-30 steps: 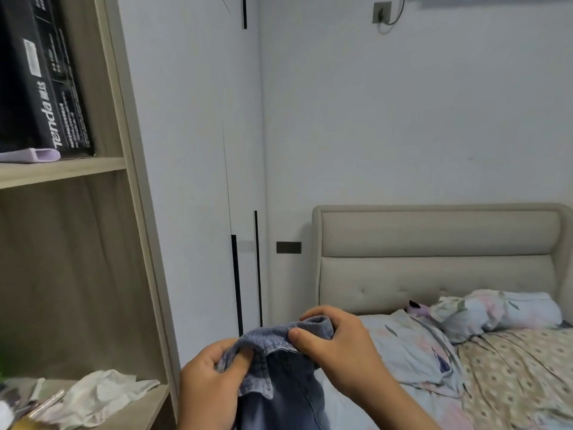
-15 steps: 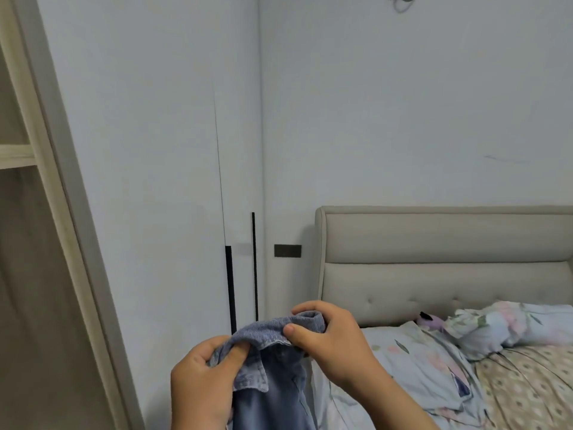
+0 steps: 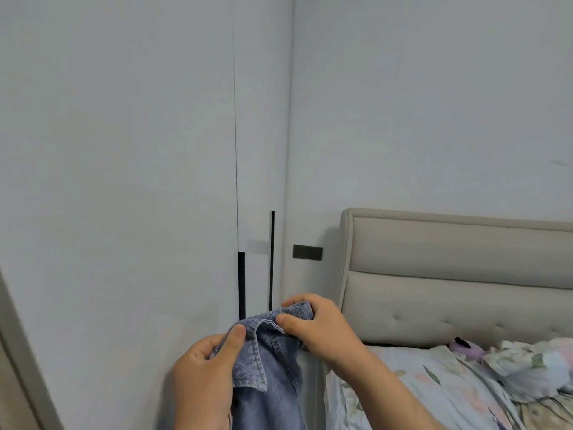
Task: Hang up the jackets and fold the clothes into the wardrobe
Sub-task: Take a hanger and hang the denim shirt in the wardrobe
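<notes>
a person's 2 hands hold a blue denim jacket (image 3: 269, 383) by its collar, in the air in front of the closed white wardrobe doors (image 3: 124, 212) and just off the head-end corner of the bed (image 3: 418, 392). the left hand (image 3: 201, 377) grips 1 side of the collar, thumb pressed on top of the cloth and fingers curled behind it. the right hand (image 3: 319, 330) pinches the other side, thumb in front and fingers wrapped over the top fold. the rest of the jacket hangs down between the wrists and out of the bottom of the view.

judging by this, the jacket is in hand but not yet hung: no hanger and no rail can be seen, and the 2 doors with black strip handles (image 3: 241, 283) facing the person are shut. only a sliver of a pale frame (image 3: 18, 367) shows at the lower left edge, and what lies behind it is out of view. the hanging itself looks to be ahead, along with all the folding.

on the bed, floral bedding lies rumpled below the padded headboard (image 3: 449, 274), with a soft bundle (image 3: 533, 367) near its right edge; whether any of it is clothing waiting to be folded cannot be told.
</notes>
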`<action>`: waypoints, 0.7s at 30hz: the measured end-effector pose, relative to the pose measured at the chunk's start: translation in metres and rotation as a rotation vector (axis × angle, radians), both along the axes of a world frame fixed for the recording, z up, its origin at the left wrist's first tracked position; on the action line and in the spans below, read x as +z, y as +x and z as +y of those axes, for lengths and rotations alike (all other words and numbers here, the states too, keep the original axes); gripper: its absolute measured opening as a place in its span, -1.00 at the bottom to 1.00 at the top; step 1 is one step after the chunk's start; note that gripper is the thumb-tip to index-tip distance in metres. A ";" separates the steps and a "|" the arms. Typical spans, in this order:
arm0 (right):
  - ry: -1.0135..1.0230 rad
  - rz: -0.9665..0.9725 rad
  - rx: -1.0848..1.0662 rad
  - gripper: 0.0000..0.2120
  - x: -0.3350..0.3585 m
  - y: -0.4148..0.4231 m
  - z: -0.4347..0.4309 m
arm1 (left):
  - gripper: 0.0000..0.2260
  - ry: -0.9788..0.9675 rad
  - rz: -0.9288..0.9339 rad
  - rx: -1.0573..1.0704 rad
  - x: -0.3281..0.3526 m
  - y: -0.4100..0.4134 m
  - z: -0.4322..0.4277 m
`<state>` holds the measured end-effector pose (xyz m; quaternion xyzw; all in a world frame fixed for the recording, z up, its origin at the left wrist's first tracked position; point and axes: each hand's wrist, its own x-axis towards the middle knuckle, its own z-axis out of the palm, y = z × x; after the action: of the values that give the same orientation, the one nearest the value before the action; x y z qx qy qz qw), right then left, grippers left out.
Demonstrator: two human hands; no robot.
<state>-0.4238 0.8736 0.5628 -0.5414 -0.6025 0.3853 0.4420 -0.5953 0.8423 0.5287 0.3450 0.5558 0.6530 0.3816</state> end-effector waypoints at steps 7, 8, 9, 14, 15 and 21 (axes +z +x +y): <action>-0.026 -0.084 0.213 -0.56 -0.016 -0.005 0.111 | -0.84 -0.077 0.075 0.171 -0.021 0.012 0.063; -0.027 -0.066 0.242 -0.56 -0.019 -0.009 0.129 | -0.83 -0.076 0.084 0.201 -0.022 0.014 0.073; -0.037 -0.044 0.273 -0.54 -0.021 -0.014 0.146 | -0.82 -0.075 0.092 0.230 -0.024 0.015 0.082; -0.092 0.034 0.333 -0.42 -0.036 -0.047 0.218 | -0.76 -0.098 0.161 0.324 -0.036 0.025 0.114; -0.079 0.007 0.309 -0.43 -0.040 -0.053 0.228 | -0.75 -0.103 0.182 0.337 -0.038 0.026 0.120; 0.018 0.020 0.265 -0.74 -0.056 -0.066 0.252 | -0.76 -0.128 0.288 0.380 -0.048 0.028 0.142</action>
<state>-0.4895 1.1257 0.5068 -0.4492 -0.6676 0.4404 0.3983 -0.5672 0.9838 0.4806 0.2989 0.6994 0.6208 0.1898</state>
